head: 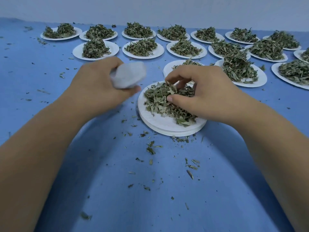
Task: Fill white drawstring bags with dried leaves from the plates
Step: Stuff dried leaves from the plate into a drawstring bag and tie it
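Note:
A white drawstring bag (128, 75), blurred by motion, is gripped in my left hand (98, 86) just left of the nearest plate. That white paper plate (160, 123) tops a short stack at the table's middle and carries a heap of dried leaves (160, 97). My right hand (204, 91) lies on the heap with fingers and thumb curled into the leaves, pinching a bunch of them. The bag's opening is hidden from view.
Several more white plates heaped with dried leaves (142, 46) stand in rows across the far half of the blue table (150, 198). One plate (168, 67) right behind my right hand holds few leaves. Loose leaf crumbs (151, 149) litter the cloth near me.

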`<action>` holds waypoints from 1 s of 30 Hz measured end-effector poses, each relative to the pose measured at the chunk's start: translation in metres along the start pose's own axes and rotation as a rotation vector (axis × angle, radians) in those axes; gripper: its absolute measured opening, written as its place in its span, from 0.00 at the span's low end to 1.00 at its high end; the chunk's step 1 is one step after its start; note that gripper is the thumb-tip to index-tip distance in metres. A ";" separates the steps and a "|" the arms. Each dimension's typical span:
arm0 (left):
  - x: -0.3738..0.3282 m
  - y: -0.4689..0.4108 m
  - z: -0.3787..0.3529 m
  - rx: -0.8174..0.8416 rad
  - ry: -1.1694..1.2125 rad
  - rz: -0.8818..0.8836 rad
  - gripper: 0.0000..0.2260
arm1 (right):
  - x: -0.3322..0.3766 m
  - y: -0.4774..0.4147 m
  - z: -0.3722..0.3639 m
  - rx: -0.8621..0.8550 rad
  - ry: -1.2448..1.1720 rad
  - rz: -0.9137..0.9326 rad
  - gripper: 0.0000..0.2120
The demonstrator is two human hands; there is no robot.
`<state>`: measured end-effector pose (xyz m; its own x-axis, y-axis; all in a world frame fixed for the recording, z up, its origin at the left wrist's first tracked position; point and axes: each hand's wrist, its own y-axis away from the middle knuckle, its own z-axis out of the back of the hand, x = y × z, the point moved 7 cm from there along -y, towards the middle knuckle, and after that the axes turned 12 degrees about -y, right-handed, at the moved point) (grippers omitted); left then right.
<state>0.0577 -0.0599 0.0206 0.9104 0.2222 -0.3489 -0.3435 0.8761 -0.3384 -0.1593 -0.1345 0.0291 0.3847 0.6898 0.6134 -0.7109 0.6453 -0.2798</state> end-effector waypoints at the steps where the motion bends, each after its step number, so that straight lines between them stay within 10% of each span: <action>1: 0.009 -0.002 0.008 -0.063 0.014 0.047 0.19 | 0.000 0.000 0.000 0.009 -0.008 -0.004 0.16; 7: 0.054 -0.007 0.029 -0.209 0.047 0.288 0.25 | 0.001 0.001 -0.001 0.021 -0.017 -0.055 0.17; 18: 0.020 -0.009 -0.015 0.118 -0.381 0.016 0.42 | 0.005 0.002 -0.019 0.058 0.127 -0.027 0.27; 26: 0.025 -0.012 -0.008 0.309 -0.692 -0.012 0.24 | 0.003 0.002 -0.023 0.072 0.116 -0.023 0.27; 30: 0.021 -0.021 -0.014 0.556 -0.609 0.069 0.32 | 0.006 0.003 -0.026 0.085 0.162 -0.015 0.29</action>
<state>0.0806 -0.0794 0.0085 0.9119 0.3362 0.2353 -0.3846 0.9002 0.2043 -0.1436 -0.1201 0.0132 0.4802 0.7286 0.4884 -0.7492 0.6303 -0.2037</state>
